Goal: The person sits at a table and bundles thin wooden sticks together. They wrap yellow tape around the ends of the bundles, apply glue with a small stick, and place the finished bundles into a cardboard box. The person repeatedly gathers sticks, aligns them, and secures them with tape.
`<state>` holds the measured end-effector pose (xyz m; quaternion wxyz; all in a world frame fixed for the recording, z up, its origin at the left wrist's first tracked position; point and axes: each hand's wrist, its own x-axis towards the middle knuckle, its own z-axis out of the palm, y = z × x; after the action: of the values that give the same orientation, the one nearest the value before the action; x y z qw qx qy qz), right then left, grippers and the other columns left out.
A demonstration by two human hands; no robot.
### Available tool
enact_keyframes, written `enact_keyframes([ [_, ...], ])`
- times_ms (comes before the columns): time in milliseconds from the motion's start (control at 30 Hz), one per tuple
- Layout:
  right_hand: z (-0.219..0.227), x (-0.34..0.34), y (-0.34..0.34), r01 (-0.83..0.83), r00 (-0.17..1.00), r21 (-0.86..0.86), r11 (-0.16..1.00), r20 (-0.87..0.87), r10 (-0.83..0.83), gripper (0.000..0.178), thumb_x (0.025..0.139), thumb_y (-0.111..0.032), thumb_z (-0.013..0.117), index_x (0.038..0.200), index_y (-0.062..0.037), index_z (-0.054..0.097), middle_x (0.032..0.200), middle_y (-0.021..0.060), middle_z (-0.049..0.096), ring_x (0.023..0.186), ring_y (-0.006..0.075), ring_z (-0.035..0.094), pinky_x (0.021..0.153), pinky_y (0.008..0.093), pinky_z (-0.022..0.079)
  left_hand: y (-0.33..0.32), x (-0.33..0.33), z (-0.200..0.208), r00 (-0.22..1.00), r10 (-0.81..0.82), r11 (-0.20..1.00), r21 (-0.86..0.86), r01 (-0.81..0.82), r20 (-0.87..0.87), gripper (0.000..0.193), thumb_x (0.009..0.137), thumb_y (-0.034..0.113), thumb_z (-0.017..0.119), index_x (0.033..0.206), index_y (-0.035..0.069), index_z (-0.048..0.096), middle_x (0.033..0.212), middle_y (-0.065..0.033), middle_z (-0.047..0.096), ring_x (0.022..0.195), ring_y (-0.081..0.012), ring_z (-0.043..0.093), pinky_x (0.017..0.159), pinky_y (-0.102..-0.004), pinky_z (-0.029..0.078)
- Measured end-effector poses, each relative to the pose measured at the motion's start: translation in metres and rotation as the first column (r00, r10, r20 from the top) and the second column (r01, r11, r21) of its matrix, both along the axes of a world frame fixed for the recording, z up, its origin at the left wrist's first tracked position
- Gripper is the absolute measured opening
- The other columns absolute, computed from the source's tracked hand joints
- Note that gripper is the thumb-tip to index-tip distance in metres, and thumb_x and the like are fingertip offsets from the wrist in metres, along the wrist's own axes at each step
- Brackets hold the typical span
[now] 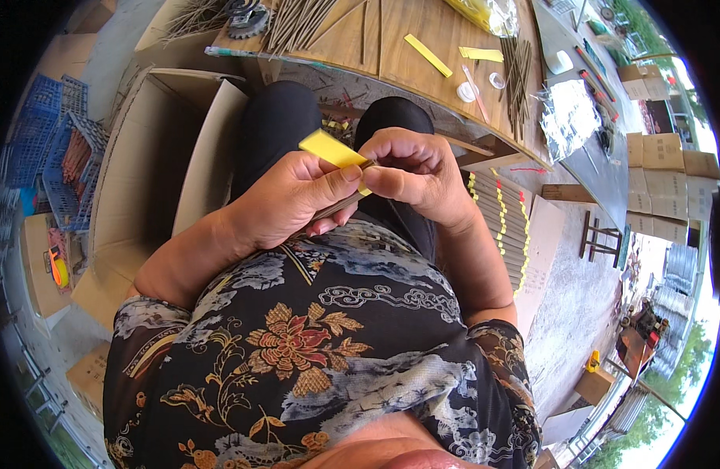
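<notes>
Left hand (pixel 278 194)'s fingers are gripping thin brown sticks (pixel 334 209) over the lap (pixel 275 117); right hand (pixel 416 173)'s are pinching a yellow paper strip (pixel 328 148) against them. Seemingly banding; next calls for snug wrapping.

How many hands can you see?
2. The left hand holds the yellow strip; the right hand is close beside it, at the strip's lower end. Any others may be hidden.
</notes>
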<state>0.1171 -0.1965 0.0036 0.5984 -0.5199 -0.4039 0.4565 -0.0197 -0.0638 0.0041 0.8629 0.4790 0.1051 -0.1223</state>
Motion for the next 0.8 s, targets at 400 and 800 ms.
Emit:
enact_keyframes([
  [400, 0.0, 0.014, 0.011, -0.146, 0.873, 0.351, 0.925, 0.486, -0.047, 0.01, 0.069, -0.005, 0.063, 0.079, -0.0017, 0.062, 0.076, 0.0062, 0.056, 0.077, 0.0186, 0.053, 0.071, 0.029, 0.043, 0.003, -0.001, 0.0, 1.0, -0.007, 0.984, -0.178, 0.008, 0.007, 0.022, 0.09, 0.019, 0.041, 0.094, 0.0, 0.05, 0.067, -0.0056, 0.05, 0.05, -0.0083, 0.042, 0.046, -0.0179, 0.035],
  [800, -0.007, 0.016, 0.013, -0.26, 0.947, 0.361, 0.895, 0.278, 0.163, 0.009, 0.073, -0.009, 0.063, 0.079, -0.0021, 0.063, 0.078, 0.0061, 0.052, 0.077, 0.018, 0.048, 0.071, 0.0295, 0.039, 0.002, 0.002, 0.0, 0.997, -0.075, 0.952, -0.298, 0.067, -0.016, 0.029, 0.091, 0.026, 0.044, 0.094, -0.001, 0.053, 0.067, -0.0076, 0.052, 0.052, -0.0103, 0.048, 0.043, -0.0176, 0.037],
])
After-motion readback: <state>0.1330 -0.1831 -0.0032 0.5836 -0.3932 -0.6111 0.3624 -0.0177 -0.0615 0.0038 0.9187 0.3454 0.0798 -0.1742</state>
